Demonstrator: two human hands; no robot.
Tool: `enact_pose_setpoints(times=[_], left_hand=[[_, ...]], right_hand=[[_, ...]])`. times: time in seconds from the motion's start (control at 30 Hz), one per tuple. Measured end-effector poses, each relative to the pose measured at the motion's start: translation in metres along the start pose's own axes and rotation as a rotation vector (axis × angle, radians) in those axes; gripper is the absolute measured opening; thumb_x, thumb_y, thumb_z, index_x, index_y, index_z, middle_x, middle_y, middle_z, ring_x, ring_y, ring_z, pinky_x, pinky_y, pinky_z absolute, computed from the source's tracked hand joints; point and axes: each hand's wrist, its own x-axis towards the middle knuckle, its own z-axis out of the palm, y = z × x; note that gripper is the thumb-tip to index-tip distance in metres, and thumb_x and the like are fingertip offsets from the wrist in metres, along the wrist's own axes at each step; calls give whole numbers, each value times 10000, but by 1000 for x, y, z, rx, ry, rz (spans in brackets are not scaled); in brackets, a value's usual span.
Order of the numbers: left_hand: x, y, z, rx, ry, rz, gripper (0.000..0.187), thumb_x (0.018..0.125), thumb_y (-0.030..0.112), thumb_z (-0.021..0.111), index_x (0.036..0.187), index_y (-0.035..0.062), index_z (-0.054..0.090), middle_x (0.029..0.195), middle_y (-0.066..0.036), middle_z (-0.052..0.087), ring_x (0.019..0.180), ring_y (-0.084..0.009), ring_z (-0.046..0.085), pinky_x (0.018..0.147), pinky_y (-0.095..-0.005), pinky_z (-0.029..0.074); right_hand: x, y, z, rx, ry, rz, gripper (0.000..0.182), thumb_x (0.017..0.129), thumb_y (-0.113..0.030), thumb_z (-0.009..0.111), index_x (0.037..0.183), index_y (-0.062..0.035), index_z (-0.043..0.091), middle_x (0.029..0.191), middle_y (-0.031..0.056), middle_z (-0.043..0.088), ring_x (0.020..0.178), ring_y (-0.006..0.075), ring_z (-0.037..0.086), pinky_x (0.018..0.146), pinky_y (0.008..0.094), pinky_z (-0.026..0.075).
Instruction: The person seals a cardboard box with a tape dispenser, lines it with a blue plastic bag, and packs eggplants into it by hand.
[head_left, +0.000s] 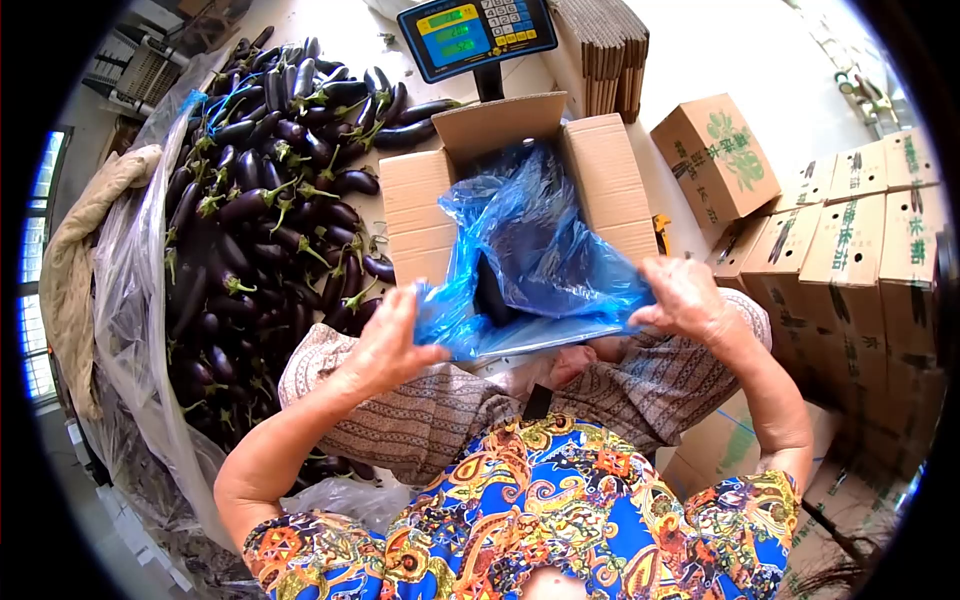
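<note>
An open cardboard box (pixel 420 205) stands in front of me, lined with a blue plastic bag (pixel 535 230). Dark shapes, at least one of them an eggplant (pixel 492 290), show inside the bag. At the near left corner, my left hand (pixel 390 340) grips the bag's edge between thumb and fingers. My right hand (pixel 685 300) pinches the bag's edge at the near right corner. Between the hands the blue film is spread along the box's near side.
A large heap of eggplants (pixel 250 205) lies at the left beside clear plastic sheeting (pixel 135 270). Behind the box stands a scale display (pixel 478 35), with flattened cardboard (pixel 602 50) to its right. Closed cartons (pixel 840 245) are stacked at the right.
</note>
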Motion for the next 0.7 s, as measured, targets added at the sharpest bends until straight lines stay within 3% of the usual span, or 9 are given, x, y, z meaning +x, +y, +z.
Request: enact_pose_setpoints(times=[0.03, 0.13, 0.23, 0.3, 0.37, 0.43, 0.5, 0.63, 0.7], left_hand=[[-5, 1, 8, 166, -87, -10, 883, 729, 224, 799, 1402, -93, 324, 1272, -274, 465, 1162, -399, 533, 984, -456, 466], [-6, -11, 30, 333, -246, 7, 632, 732, 227, 784, 1244, -52, 537, 1029, -285, 589, 1018, -402, 620, 908, -468, 506], [13, -20, 25, 390, -329, 48, 304, 782, 234, 736, 967, -5, 702, 729, -247, 633, 810, -365, 685, 791, -458, 545], [16, 1, -11, -5, -496, 48, 288, 832, 228, 702, 1019, 9, 697, 875, -210, 686, 843, -306, 682, 801, -401, 544], [24, 2, -21, -365, -465, 193, 243, 904, 184, 647, 1081, 23, 691, 979, -55, 672, 945, -222, 634, 873, -353, 507], [37, 14, -25, -768, -359, -56, 234, 949, 150, 585, 1117, 4, 656, 1047, -50, 658, 966, -181, 629, 888, -343, 507], [60, 20, -19, -1185, -199, -51, 228, 971, 144, 543, 1144, 19, 624, 1092, -50, 644, 976, -131, 616, 895, -327, 502], [73, 16, -20, -755, -96, 3, 326, 953, 242, 598, 1201, 32, 580, 1068, -25, 638, 980, -121, 600, 895, -326, 500], [64, 18, -25, -614, -183, 39, 483, 904, 309, 672, 1269, 26, 531, 1097, -58, 625, 1017, -149, 589, 935, -361, 487]], right_hand=[[0, 2, 19, -22, -14, -8, 503, 728, -403, 778, 1005, -52, 549, 817, 168, 642, 774, 385, 643, 676, 465, 517], [8, -7, 50, -83, 0, -78, 169, 771, -162, 642, 866, -29, 597, 755, 187, 662, 745, 394, 659, 656, 471, 526], [3, -12, 18, 227, -298, -103, 219, 777, -206, 665, 879, -13, 652, 784, 196, 669, 745, 373, 659, 676, 429, 527], [-4, 5, 7, 926, -362, -169, 287, 833, -253, 685, 1026, -41, 689, 780, 42, 675, 666, 175, 604, 653, 346, 501], [-7, 6, -22, 1238, -304, 70, 225, 901, -248, 648, 1030, -69, 696, 790, -38, 642, 682, 57, 540, 606, 245, 449], [5, 12, -14, 1590, -138, 133, 186, 936, -213, 620, 1058, -90, 686, 793, -75, 624, 666, 15, 500, 583, 171, 389], [23, 9, 6, 1823, 73, 114, 285, 955, -242, 612, 1184, -74, 638, 912, -41, 643, 775, 45, 561, 651, 190, 443], [14, 8, -4, 838, 146, 289, 543, 864, -274, 696, 1345, -86, 529, 1114, 72, 650, 962, 151, 625, 838, 327, 511], [6, 12, 9, 790, 297, 163, 700, 775, -230, 770, 1394, -90, 472, 1092, 124, 645, 890, 181, 648, 814, 364, 537]])
